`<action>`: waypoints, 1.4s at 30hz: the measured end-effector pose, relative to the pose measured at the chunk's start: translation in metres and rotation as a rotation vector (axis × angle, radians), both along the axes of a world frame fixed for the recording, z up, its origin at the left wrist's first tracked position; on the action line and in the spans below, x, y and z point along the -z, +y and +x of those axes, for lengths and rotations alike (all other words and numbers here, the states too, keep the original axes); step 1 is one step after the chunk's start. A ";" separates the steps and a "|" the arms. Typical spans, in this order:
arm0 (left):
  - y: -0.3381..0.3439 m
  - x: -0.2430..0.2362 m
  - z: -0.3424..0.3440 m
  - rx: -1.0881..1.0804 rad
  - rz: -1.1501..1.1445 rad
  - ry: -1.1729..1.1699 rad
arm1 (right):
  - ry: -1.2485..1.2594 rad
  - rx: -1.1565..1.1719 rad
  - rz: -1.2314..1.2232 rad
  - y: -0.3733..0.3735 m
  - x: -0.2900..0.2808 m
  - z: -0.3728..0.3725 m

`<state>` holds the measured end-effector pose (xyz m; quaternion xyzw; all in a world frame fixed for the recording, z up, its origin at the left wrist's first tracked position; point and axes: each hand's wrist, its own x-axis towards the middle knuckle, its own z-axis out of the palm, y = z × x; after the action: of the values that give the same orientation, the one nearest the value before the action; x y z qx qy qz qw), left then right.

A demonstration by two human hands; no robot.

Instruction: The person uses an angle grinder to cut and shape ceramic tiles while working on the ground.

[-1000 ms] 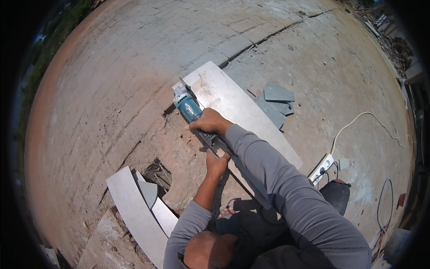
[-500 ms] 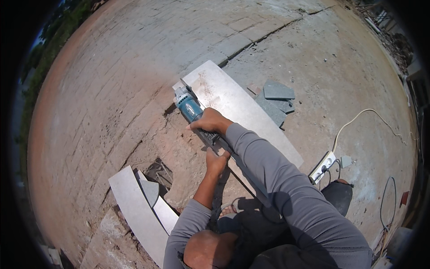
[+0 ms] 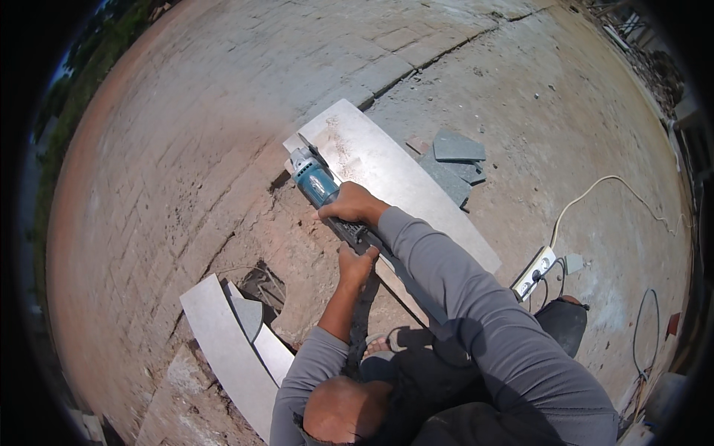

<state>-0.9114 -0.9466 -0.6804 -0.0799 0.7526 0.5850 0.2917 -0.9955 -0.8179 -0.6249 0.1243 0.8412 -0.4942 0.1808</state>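
A long pale slab [image 3: 416, 186] lies diagonally on the paving, with reddish dust near its far end. A teal angle grinder [image 3: 314, 182] has its blade at that end's left edge. My right hand [image 3: 349, 202] is wrapped round the grinder's body. Lower down, my left hand [image 3: 354, 264] is closed on the slab's near edge, just behind the grinder; what exactly lies under those fingers is partly hidden. My right sleeve covers part of the slab and a dark strip along it.
Grey stone offcuts [image 3: 457, 147] lie right of the slab. Pale cut pieces [image 3: 219, 338] are at lower left beside a broken hole [image 3: 264, 290]. A power strip [image 3: 534, 275] with cords and a loop of cable [image 3: 647, 327] lie at right. My sandalled foot [image 3: 375, 346] is below my hands.
A haze of reddish dust continues left of the blade. My left hand has shifted slightly left; the grinder and right hand have barely moved. The view has shifted slightly.
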 end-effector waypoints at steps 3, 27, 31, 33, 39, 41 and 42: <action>-0.001 0.004 0.000 0.006 -0.021 -0.005 | 0.008 -0.001 -0.003 0.001 -0.002 0.001; -0.003 0.028 0.027 0.032 -0.058 0.074 | 0.031 0.002 0.042 0.002 0.005 0.016; -0.002 0.026 0.027 0.026 -0.048 0.057 | 0.000 -0.017 0.027 0.004 0.004 0.019; -0.002 0.025 0.026 0.037 -0.084 0.081 | -0.012 -0.016 0.016 0.004 0.003 0.019; 0.000 0.014 0.028 0.040 -0.033 0.084 | -0.003 -0.006 0.022 0.004 0.003 0.020; -0.001 0.011 0.028 0.040 -0.029 0.027 | -0.016 -0.004 0.011 0.005 0.004 0.020; -0.001 0.010 0.028 0.041 -0.027 -0.002 | -0.005 -0.009 0.001 0.005 0.004 0.019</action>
<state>-0.8837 -0.9474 -0.6904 -0.0692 0.7616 0.5686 0.3031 -0.9763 -0.8131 -0.6291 0.1218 0.8414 -0.4928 0.1853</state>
